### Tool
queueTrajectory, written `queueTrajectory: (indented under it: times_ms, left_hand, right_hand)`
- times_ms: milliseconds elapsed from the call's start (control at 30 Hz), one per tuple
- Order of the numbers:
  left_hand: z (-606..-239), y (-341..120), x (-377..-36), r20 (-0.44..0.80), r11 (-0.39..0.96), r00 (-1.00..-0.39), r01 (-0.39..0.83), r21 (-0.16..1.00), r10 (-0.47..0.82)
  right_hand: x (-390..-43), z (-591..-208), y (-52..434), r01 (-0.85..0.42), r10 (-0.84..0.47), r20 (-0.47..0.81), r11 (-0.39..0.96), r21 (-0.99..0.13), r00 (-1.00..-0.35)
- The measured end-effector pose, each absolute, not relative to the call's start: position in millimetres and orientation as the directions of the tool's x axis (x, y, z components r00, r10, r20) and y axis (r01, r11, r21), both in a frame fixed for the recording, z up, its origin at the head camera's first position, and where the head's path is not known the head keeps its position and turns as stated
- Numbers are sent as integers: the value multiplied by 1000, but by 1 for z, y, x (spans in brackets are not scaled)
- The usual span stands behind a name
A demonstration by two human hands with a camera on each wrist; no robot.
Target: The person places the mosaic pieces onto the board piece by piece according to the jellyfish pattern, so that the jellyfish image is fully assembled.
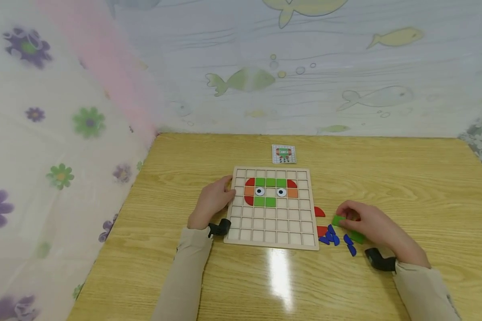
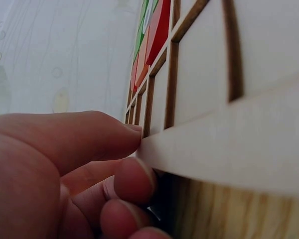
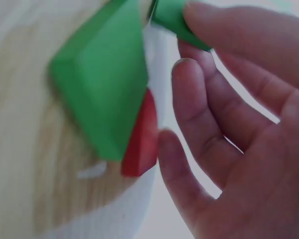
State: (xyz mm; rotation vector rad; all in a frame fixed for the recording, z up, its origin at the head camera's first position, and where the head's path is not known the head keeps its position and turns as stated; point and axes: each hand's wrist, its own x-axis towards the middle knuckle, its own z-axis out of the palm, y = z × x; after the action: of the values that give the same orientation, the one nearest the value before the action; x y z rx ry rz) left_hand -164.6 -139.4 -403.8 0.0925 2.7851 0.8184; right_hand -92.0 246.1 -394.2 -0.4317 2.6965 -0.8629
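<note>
A square wooden grid board (image 1: pixel 271 232) lies on the table, with red, orange and green pieces and two eye pieces set in its upper cells. At its left edge my left hand (image 1: pixel 213 199) grips the frame, thumb (image 2: pixel 109 134) on the rim and curled fingers below it. Right of the board, my right hand (image 1: pixel 367 223) pinches a green tile (image 3: pixel 174 20) between thumb and fingers, held up from the table. Under that hand lies another green piece (image 1: pixel 357 237), large in the right wrist view with a red piece (image 3: pixel 141 142) beside it.
Several blue pieces (image 1: pixel 329 236) lie loose between the board and my right hand. Two red pieces, one a rounded red piece (image 1: pixel 319 212), sit against the board's right edge. Behind the board lies a small pattern card (image 1: pixel 283 154). A fish-print curtain (image 1: pixel 241 102) closes off the table's back edge.
</note>
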Motion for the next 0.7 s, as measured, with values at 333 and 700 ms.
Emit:
queueTrajectory:
  times_ms: [333,700]
  left_hand:
    - [-405,-140,-164,-216,832,-968,-13,555,129]
    - [-407,-142,-166,-205,837,-969,3,547,137]
  right_hand:
    - [-107,-393,223,-214,-331,-86,764,-608,-940]
    - [-125,-390,181,-194,-351,-109,720,-666,-930]
